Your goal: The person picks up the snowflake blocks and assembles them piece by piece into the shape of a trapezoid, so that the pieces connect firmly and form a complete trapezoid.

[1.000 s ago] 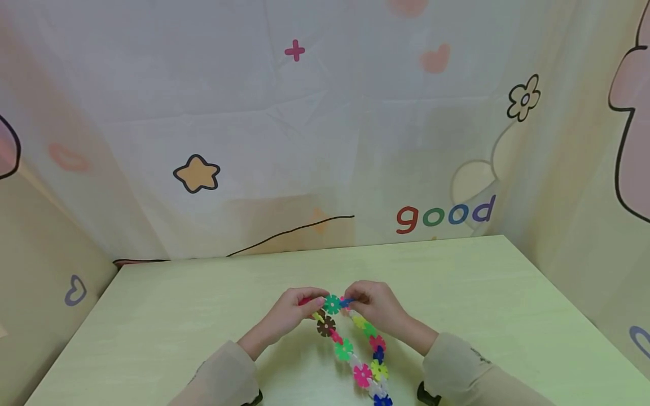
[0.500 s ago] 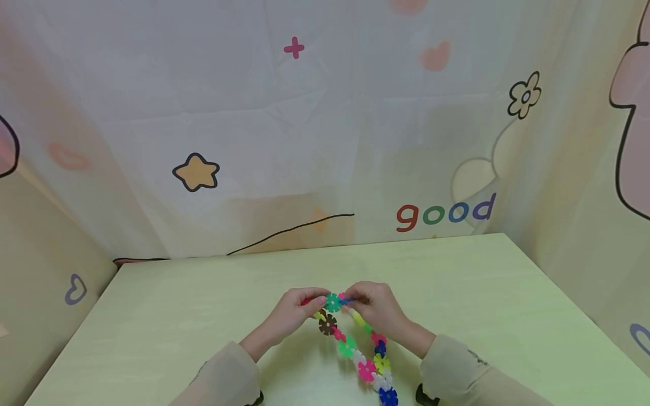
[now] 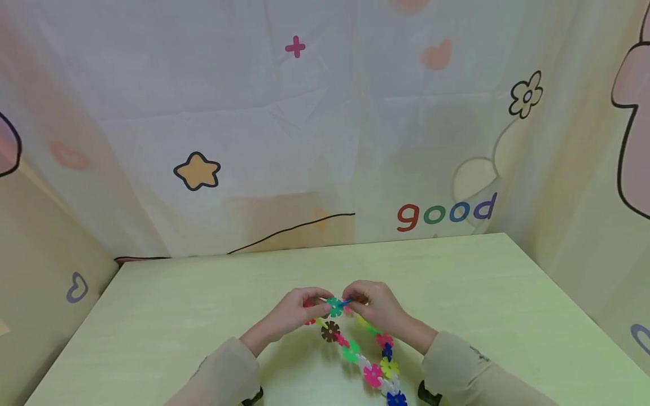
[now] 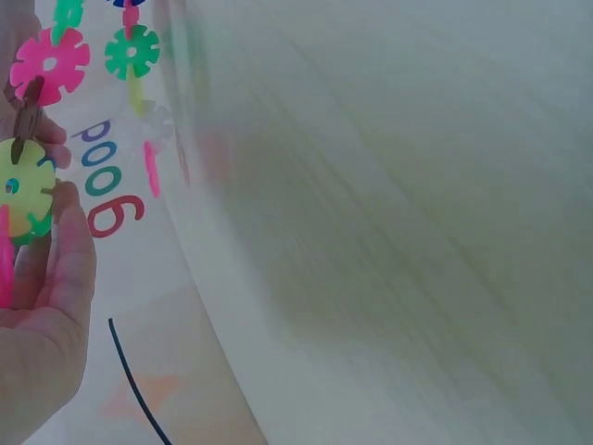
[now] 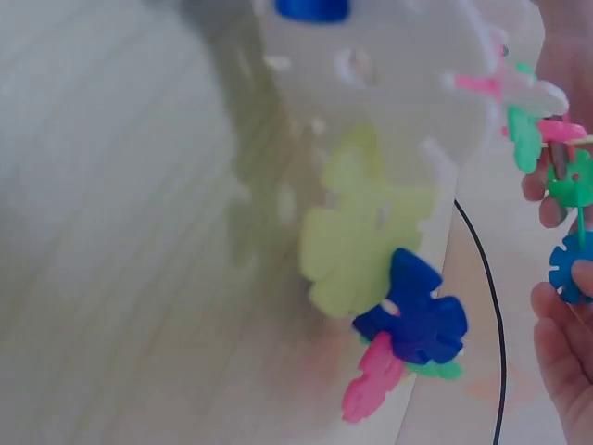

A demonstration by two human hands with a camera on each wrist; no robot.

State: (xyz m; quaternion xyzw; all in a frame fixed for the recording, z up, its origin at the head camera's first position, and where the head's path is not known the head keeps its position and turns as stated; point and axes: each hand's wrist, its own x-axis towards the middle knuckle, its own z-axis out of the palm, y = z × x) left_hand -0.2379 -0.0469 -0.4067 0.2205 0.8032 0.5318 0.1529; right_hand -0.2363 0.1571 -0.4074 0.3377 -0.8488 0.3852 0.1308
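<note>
A loop of notched plastic discs, a snowflake-disc chain (image 3: 373, 374), hangs between the two hands above the table. My left hand (image 3: 291, 313) pinches a green snowflake disc (image 3: 334, 307) at its left edge. A blue snowflake disc (image 5: 567, 264) is gripped between thumb and fingers of my right hand (image 3: 378, 307), edge-on against the green one. In the head view these two discs touch; how deep their slots engage cannot be told. Brown (image 3: 330, 331), pink, yellow and white discs follow down the chain. In the left wrist view a yellow disc (image 4: 23, 185) partly covers the green one.
The pale wooden table (image 3: 203, 316) extends to both sides of the hands. Behind it hangs a printed cloth backdrop (image 3: 228, 113) with a star and the word "good". The dark blue disc (image 3: 396, 399) at the chain's low end is cut by the frame edge.
The hanging chain has swung slightly to the right. Both hands stay in nearly the same place, still holding the green and blue discs, with the left fingertips slightly closer to the right ones.
</note>
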